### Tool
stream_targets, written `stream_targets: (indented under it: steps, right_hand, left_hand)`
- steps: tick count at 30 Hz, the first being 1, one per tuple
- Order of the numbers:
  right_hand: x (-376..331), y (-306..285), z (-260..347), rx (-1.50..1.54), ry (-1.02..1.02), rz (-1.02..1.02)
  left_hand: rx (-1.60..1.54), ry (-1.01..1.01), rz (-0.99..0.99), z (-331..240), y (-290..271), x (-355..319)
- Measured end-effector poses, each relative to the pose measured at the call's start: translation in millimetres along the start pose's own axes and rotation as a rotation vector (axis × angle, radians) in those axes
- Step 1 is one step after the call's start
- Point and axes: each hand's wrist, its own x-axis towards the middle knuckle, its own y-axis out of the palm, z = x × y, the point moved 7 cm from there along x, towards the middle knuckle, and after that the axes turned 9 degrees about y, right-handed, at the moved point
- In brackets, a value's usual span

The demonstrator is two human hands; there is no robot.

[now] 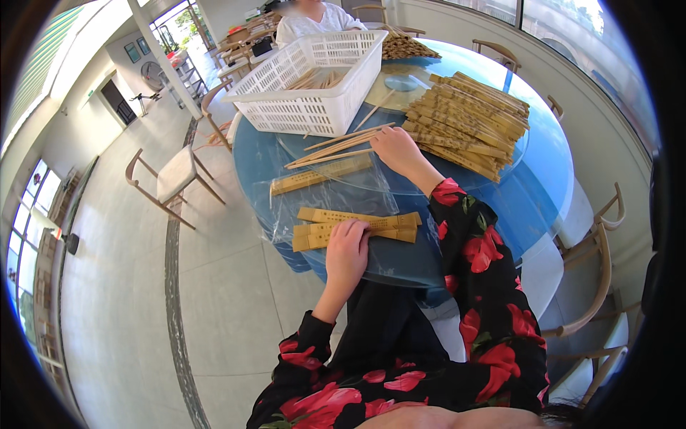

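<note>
Bamboo chopsticks fill most of the round blue bench [543, 164] — loose ones and ones in paper sleeves. The left hand [346, 254] lies palm down, fingers curled lightly over a small stack of tan sleeved chopstick packs [357, 227] at the bench's near edge, about 7 o'clock from its middle; the packs rest on a clear plastic sheet [336, 193]. The right hand [396, 150] reaches further in, toward 12 o'clock from the left one, fingers bent down onto the ends of a loose bunch of bare chopsticks [336, 149] that fan out toward 9 o'clock; whether it grips them or only presses on them I cannot tell. Between the two bunches, one single sleeved pack [321, 175] lies alone. At 2 o'clock from the right hand sits a big heap of sleeved chopsticks [468, 121], just beside the wrist. At 11 o'clock a white plastic basket [314, 107] stands with a few sticks inside. Beyond the basket, a person in a white top [314, 20] sits at the far side. Wooden chairs [168, 179] stand around on the pale floor.
</note>
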Motion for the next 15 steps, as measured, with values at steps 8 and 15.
stream_targets:
  steps: [8,15]
  right_hand:
    - [-56,-50,-46,1.509,0.611,0.043]
    - [-93,-105,-99,2.326,1.141,-0.701]
  left_hand:
    - [-0.114,-0.047,-0.069,10,-17,-4]
    - [-1.043,-0.126,-0.416,21,-57,32]
